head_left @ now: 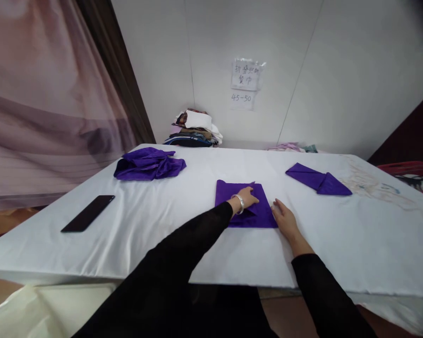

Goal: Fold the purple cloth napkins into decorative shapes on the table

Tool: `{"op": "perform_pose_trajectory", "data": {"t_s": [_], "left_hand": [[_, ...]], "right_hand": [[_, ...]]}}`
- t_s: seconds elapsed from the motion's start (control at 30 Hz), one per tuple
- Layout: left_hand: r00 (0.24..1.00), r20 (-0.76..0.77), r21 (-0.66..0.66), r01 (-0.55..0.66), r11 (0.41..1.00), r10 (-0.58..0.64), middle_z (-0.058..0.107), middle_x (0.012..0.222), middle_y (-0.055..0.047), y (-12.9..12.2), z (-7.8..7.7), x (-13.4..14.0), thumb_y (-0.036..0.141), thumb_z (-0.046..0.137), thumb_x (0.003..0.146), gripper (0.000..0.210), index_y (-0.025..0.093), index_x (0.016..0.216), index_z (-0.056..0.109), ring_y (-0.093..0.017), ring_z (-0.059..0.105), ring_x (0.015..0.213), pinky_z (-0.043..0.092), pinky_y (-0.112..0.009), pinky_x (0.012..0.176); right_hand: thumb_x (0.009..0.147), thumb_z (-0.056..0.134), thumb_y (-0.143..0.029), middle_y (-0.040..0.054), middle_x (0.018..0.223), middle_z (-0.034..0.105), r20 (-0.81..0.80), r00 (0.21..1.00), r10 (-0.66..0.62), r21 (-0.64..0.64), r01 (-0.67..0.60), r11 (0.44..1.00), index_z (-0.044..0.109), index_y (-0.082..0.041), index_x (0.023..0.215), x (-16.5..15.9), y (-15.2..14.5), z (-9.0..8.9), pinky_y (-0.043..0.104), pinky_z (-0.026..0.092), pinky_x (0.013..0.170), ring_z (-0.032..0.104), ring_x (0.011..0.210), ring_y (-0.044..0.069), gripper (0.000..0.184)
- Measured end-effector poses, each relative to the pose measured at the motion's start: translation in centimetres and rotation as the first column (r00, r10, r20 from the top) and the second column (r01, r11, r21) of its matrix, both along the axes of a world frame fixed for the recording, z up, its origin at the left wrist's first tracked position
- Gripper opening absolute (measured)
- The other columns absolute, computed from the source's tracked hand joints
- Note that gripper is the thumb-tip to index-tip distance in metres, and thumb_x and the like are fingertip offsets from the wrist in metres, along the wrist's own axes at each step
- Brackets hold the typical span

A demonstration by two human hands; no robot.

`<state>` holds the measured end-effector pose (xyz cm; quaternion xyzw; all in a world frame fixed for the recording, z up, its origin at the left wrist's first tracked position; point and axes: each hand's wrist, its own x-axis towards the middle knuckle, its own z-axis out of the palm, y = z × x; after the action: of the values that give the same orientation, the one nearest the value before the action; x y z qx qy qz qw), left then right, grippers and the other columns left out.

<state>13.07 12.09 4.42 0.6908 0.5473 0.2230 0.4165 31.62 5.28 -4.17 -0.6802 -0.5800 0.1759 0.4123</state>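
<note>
A purple cloth napkin (221,191) lies folded into a rough square on the white table, with a loose flap across its upper face. My left hand (247,196), a silver bangle at its wrist, reaches over the napkin with fingers curled onto the flap; the fingertips are partly hidden. At the napkin's right edge rests my right hand (285,218), fingers extended and thumb apart, touching or very near the cloth. Farther right lies another purple napkin (317,180), folded into a narrow pointed shape.
Crumpled purple cloths (148,164) lie at the back left of the white-covered table (183,253). A black phone (88,213) lies at the left. Stacked clothes (193,129) sit beyond the far edge, below a wall sign (246,77). A pink curtain (45,103) hangs at the left.
</note>
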Motion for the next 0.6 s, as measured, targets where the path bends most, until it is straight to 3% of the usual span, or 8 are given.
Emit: {"op": "perform_pose_trajectory", "data": {"t_s": [0.1,0.2,0.43,0.6], "left_hand": [[0.999,0.024,-0.018,-0.03,0.999,0.031,0.055,0.124,-0.018,-1.1,-2.9,2.0,0.018,0.07,0.063,0.065,0.009,0.125,0.05,-0.027,0.053,0.114,0.042,-0.032,0.094],[0.996,0.075,-0.007,-0.054,0.999,0.054,0.054,0.126,-0.018,-1.2,-4.2,2.4,0.02,0.067,0.067,0.065,0.009,0.128,0.046,-0.026,0.052,0.115,0.041,-0.033,0.095],[0.987,0.148,0.054,-0.077,0.996,0.069,0.052,0.129,-0.015,-0.1,-3.4,2.8,0.021,0.065,0.072,0.065,0.012,0.132,0.042,-0.023,0.05,0.118,0.038,-0.03,0.099],[0.99,0.119,0.03,-0.073,0.997,0.069,0.051,0.13,-0.017,-0.7,-4.3,3.6,0.019,0.066,0.069,0.064,0.01,0.128,0.045,-0.025,0.048,0.119,0.037,-0.032,0.099]], "right_hand": [[0.081,0.045,-0.046,0.0126,0.119,0.06,0.018,1.0,0.017,0.017,-0.017,1.0,0.05,-0.012,0.127,0.1,0.1,-0.1,0.039,0.043,0.094,0.056,0.109,0.024,0.057],[0.081,0.045,-0.046,0.0118,0.12,0.06,0.019,0.999,0.026,0.02,-0.026,0.999,0.05,-0.013,0.127,0.2,0.2,-0.2,0.038,0.044,0.093,0.056,0.109,0.023,0.057],[0.081,0.047,-0.042,0.0117,0.12,0.06,0.027,1.0,0.004,0.028,-0.005,1.0,0.049,-0.012,0.127,0.0,0.2,0.0,0.037,0.044,0.091,0.057,0.107,0.023,0.055],[0.082,0.047,-0.04,0.0123,0.119,0.06,0.006,1.0,0.0,0.05,-0.001,0.999,0.05,-0.013,0.126,-0.1,0.3,0.0,0.038,0.045,0.09,0.058,0.105,0.023,0.052]]}}
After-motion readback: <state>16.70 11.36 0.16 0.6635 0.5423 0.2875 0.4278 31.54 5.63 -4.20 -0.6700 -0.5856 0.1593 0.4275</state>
